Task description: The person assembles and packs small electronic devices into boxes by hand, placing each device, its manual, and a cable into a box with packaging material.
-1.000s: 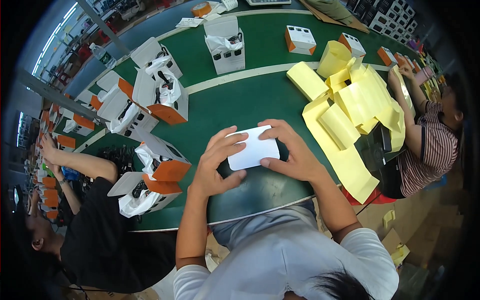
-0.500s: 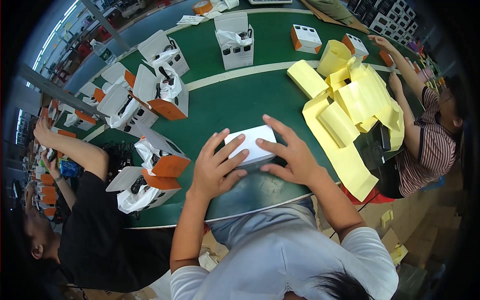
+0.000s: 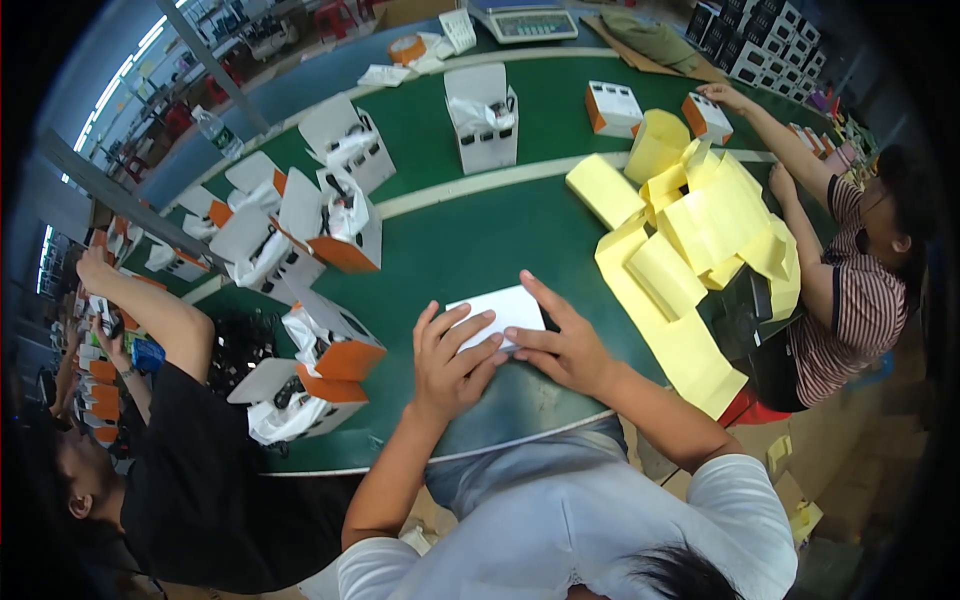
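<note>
A small closed white box (image 3: 503, 306) lies on the green table (image 3: 470, 240) right in front of me. My left hand (image 3: 452, 362) rests on its near left side with fingers spread over the top. My right hand (image 3: 560, 340) presses on its near right side, the index finger stretched along the right edge. Both hands are on the box together.
Open orange-and-white boxes (image 3: 330, 355) holding bagged parts stand to my left and farther back (image 3: 482, 125). A heap of yellow sheets (image 3: 690, 235) lies at the right. One person in a striped shirt (image 3: 850, 300) works at the right, another in black (image 3: 170, 440) at the left.
The white box has gone from held up between both hands to lying flat on the table. My hands have come down and now press on its top.
</note>
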`<state>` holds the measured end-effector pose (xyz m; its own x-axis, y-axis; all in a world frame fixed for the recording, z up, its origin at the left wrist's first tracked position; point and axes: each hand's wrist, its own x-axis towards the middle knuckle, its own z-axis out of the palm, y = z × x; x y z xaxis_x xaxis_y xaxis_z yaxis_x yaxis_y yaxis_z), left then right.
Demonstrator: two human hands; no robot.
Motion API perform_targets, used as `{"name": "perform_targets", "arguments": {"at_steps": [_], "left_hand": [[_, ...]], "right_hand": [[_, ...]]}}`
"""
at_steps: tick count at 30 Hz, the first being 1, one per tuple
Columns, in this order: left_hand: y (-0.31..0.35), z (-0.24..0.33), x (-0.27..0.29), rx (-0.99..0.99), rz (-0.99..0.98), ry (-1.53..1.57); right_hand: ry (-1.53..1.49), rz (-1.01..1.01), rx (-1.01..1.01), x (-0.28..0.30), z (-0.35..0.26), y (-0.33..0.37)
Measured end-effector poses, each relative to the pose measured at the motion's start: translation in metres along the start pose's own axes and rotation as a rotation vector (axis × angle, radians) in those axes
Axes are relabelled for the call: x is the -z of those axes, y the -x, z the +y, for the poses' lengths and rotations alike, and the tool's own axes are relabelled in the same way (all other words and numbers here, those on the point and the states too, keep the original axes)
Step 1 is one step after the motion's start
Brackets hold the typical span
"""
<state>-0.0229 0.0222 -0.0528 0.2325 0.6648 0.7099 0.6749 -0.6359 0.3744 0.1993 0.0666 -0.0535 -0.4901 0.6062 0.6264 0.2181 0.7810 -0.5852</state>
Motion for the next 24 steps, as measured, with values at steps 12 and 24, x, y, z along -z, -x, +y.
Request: {"name": "perform_targets", "arguments": {"at_steps": [12, 24], "left_hand": [[-0.202, -0.235, -0.129, 0.528, 0.005, 0.396], [-0.123, -0.084, -0.057, 0.689, 0.243, 0.702]], "right_hand": [[0.156, 0.473, -0.270, 0.116, -0.006, -0.061], [-0.180, 0.241, -0.744, 0.121, 0.284, -0.227]]}}
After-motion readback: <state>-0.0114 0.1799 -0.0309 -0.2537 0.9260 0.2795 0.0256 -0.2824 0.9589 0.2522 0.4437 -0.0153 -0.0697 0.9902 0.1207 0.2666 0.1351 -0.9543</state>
